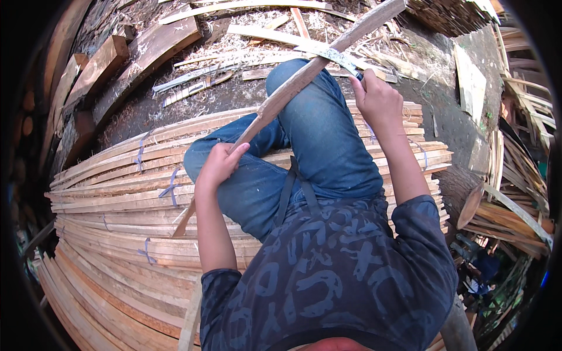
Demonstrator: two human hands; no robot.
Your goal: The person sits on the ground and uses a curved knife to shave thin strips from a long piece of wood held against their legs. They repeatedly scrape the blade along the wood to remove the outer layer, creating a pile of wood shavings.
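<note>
A long brown wooden stick (293, 82) slants from the upper right down past my left forearm, lying across my raised knee. My left hand (221, 165) is closed around its lower part. In my right hand (379, 100), beyond the knee on the right, is the dark handle of a knife with a pale curved blade (338, 58). The blade crosses the stick just past the knee and seems to touch it. Where the blade's tip ends is hard to make out against the pale wood strips behind it.
I sit on bundles of long wooden strips (123, 202) tied with bluish cords. Thick beams (146, 64) lie at the far left. Shavings and loose strips (199, 88) cover the ground ahead. A log (462, 193) and a pile of split wood (515, 216) stand to the right.
</note>
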